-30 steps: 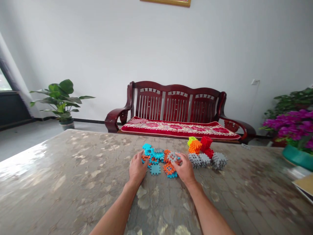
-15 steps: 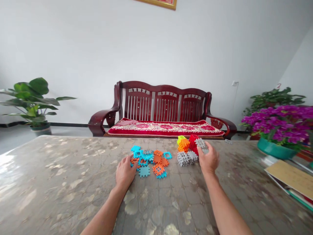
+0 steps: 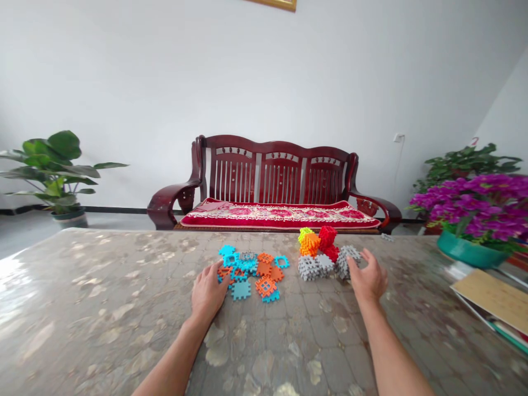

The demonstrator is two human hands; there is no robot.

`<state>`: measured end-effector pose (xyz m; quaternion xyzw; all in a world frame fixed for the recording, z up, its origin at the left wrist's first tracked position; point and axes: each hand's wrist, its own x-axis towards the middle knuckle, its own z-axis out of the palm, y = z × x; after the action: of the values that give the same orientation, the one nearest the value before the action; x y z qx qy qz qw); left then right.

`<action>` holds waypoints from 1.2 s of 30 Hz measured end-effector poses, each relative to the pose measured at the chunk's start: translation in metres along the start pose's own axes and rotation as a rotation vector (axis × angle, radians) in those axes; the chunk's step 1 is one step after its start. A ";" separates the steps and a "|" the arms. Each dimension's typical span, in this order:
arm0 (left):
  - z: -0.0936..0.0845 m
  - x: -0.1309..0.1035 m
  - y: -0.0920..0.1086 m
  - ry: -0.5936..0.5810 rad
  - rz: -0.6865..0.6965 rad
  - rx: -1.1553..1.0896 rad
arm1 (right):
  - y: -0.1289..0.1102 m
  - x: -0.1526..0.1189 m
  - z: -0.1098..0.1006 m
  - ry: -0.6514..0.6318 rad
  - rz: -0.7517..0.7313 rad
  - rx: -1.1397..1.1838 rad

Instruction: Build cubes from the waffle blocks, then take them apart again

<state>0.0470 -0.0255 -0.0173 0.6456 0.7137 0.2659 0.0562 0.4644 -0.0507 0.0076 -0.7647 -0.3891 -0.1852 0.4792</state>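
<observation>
Blue and orange interlocking block tiles (image 3: 265, 285) lie in a loose heap at the middle of the table, with one grey tile (image 3: 248, 255) among them. My left hand (image 3: 209, 287) rests at the heap's left edge, fingers stretched over the nearest tiles. To the right stand stacks sorted by colour: yellow-green (image 3: 305, 234), orange (image 3: 309, 245), red (image 3: 328, 236) and grey tiles (image 3: 309, 268). My right hand (image 3: 368, 275) is just right of another grey stack (image 3: 347, 261), its thumb close to it and its fingers apart, holding nothing.
A patterned cover lies over the table (image 3: 124, 319). At the right are purple flowers in a green pot (image 3: 470, 250), a brown envelope (image 3: 493, 300) on papers, and a lone grey tile (image 3: 386, 237) near the far edge. A wooden bench (image 3: 280, 170) stands behind.
My right hand has let go of the grey tile at the grey stack and moved right, fingers opening. My left hand stays by the heap.
</observation>
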 end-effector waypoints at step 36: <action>-0.004 -0.006 0.009 0.011 -0.008 -0.048 | -0.201 -0.122 0.068 -0.850 -0.648 0.121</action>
<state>0.0542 -0.0318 -0.0113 0.6397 0.7101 0.2862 0.0688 0.2267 0.0061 0.0138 -0.5840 -0.7748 0.0250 0.2409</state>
